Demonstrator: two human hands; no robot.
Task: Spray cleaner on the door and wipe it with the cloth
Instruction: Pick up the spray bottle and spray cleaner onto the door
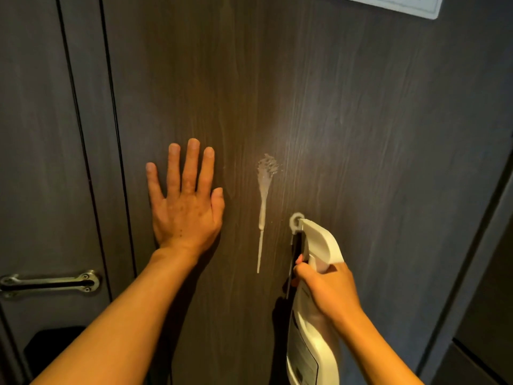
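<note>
A dark wood-grain door point(347, 107) fills the view. My left hand point(186, 201) lies flat on it with the fingers spread and holds nothing. My right hand point(324, 290) grips a white spray bottle point(313, 323) by the neck, with a finger on the trigger and the nozzle close to the door. A splash of white foam point(266, 176) sits on the door between my hands and runs down in a thin streak. No cloth is in view.
A metal door latch point(50, 282) is fixed on the frame at the lower left. A white sign point(402, 4) hangs at the top right of the door. A dark panel edge point(483, 245) runs down the right side.
</note>
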